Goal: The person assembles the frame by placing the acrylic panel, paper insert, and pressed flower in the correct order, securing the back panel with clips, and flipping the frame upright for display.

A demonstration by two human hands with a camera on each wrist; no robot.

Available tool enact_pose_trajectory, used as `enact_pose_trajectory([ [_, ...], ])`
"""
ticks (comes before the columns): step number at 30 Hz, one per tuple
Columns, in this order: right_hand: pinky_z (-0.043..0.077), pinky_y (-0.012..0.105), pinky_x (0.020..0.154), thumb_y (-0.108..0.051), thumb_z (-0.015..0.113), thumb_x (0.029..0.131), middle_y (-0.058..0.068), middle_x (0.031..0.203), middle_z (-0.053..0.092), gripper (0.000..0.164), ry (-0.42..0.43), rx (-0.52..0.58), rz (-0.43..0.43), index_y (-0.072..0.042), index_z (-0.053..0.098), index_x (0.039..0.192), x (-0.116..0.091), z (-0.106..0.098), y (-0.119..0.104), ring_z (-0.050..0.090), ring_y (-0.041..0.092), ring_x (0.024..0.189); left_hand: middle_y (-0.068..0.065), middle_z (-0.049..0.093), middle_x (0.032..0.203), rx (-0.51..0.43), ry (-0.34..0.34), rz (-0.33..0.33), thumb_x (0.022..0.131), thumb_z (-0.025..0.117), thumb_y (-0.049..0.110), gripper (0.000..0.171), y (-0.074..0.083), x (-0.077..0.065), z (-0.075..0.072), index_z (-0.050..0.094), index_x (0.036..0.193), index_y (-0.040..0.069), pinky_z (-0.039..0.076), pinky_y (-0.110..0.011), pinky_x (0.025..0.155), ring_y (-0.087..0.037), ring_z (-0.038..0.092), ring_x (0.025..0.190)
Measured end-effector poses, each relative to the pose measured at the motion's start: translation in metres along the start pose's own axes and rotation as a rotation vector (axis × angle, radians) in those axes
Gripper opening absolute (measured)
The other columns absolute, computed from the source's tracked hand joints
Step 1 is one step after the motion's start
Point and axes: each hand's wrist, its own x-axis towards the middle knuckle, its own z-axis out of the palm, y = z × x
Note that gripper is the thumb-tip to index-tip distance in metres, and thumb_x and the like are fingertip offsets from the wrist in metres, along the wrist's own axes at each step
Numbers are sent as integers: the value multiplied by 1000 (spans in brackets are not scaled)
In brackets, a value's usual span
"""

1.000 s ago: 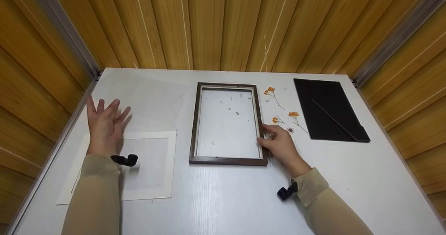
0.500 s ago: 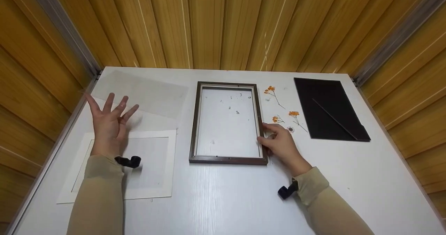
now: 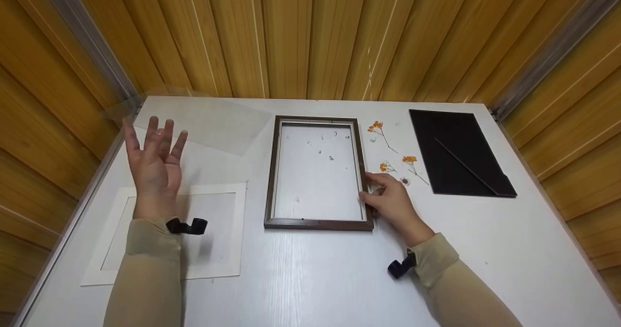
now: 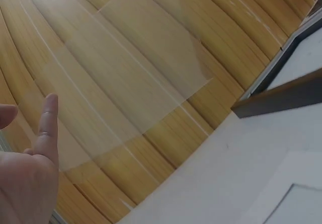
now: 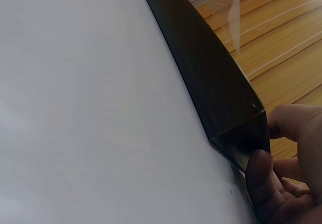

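Sheet (image 3: pixel 213 122), aloft at the spread left hand (image 3: pixel 157 167), could slip if its hold is slight, while the right hand (image 3: pixel 392 202) pinches the frame (image 3: pixel 318 224).

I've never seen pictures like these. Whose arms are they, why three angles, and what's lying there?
There's no robot, just a person working with bare hands. One camera is worn on the head and looks down over the white table. The other two sit on the wrists, so each shows one hand's work up close. The right hand pinches the right side of a brown frame lying flat. The left hand, fingers spread, is at a clear sheet raised above the table; exactly how they meet is hard to see. Left of the frame lies a pale rectangular border; to its right are orange flower sprigs and, farther over, a black board.
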Motion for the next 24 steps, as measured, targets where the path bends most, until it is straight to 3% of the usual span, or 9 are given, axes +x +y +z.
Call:
enact_pose_trajectory([
  [5, 51, 18, 55, -5, 82, 99, 27, 153, 60, 62, 3, -23, -4, 6, 62, 157, -2, 3, 1, 60, 2, 70, -5, 62, 139, -1, -13, 48, 112, 67, 5, 66, -10, -14, 24, 46, 169, 30, 69, -32, 98, -19, 78, 121],
  [8, 52, 17, 56, -6, 82, 99, 27, 153, 61, 62, 8, -35, -13, 5, 62, 157, -1, 4, 1, 61, 3, 72, -6, 63, 126, -12, 1, 39, 114, 62, 12, 51, -15, -23, 39, 49, 162, 22, 68, -25, 95, -18, 80, 115],
  [15, 52, 17, 57, -7, 82, 99, 27, 151, 63, 62, 12, -52, -16, 5, 62, 157, -1, 5, 3, 60, 4, 74, -6, 66, 119, 7, 27, -31, 117, 49, 20, 33, -30, -42, 61, 56, 150, 19, 66, -17, 83, -16, 79, 108],
  [24, 51, 17, 55, -7, 81, 99, 27, 152, 61, 63, 9, -59, -18, 4, 62, 158, 1, 1, 2, 61, 3, 72, 1, 60, 130, 244, -24, -77, 119, 39, 24, 37, -49, -53, 67, 54, 153, 24, 63, -22, 86, -17, 67, 117],
])
